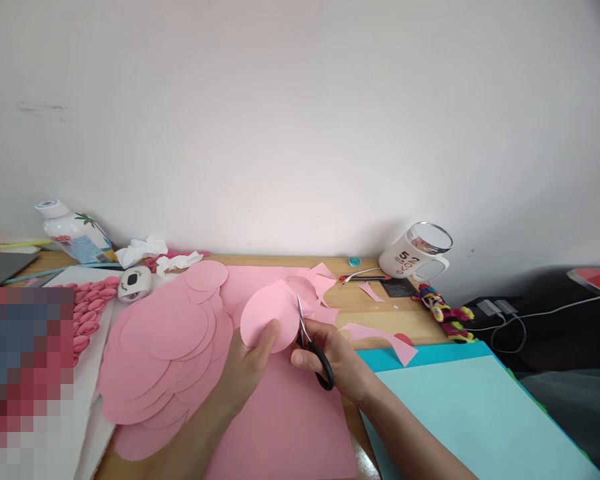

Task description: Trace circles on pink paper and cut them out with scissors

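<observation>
My left hand (253, 363) grips a round pink paper piece (265, 310) by its lower edge, thumb on top. In my right hand (330, 353) is a pair of scissors (322, 367) with black handles, its blades pointing up along the paper's right edge. Under both hands lies a large pink paper sheet (285, 420). To the left, a heap of pink paper circles (165, 333) overlaps that sheet. Curved pink paper scraps (325, 283) lie just beyond my right hand.
A white mug (405, 257) stands at the back right, near a small doll (437, 310). Light blue sheets (445, 407) cover the right front. At left are a white bottle (77, 233), crumpled tissues (143, 250) and pink rosette-like pieces (93, 307).
</observation>
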Tool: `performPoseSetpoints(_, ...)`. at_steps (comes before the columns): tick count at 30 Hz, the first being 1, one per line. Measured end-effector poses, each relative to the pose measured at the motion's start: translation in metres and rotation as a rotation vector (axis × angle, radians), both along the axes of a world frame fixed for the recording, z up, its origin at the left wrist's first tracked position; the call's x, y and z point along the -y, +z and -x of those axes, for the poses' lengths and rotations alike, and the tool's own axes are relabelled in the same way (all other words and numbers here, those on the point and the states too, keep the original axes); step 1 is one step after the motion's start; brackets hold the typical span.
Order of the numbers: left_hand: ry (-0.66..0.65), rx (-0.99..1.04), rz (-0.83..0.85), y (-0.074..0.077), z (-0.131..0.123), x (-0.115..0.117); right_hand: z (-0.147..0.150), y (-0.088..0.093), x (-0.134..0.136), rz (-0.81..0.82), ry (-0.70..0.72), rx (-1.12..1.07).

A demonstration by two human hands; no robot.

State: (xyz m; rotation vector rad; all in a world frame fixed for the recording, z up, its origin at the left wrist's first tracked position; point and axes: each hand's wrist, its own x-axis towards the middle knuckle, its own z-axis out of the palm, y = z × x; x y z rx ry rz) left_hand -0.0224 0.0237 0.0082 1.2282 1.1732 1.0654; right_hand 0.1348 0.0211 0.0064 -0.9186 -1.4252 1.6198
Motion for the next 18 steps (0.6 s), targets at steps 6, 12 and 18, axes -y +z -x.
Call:
performPoseSetpoints(6, 0.012, 0.021, -0.007, -0.0021, -0.0005, -0.0006, -0.0008, 0.0, 0.0003, -0.008, -0.002, 0.015)
performPoseSetpoints(12, 0.005, 0.01, -0.011, 0.0001, 0.0002, -0.0006, -0.0004, 0.0007, 0.0013, -0.007, -0.006, 0.045)
performPoseSetpoints(18, -0.004, -0.003, -0.043, -0.0012, 0.0014, -0.0006, -0.0003, -0.0002, 0.0012, -0.003, -0.009, 0.067)
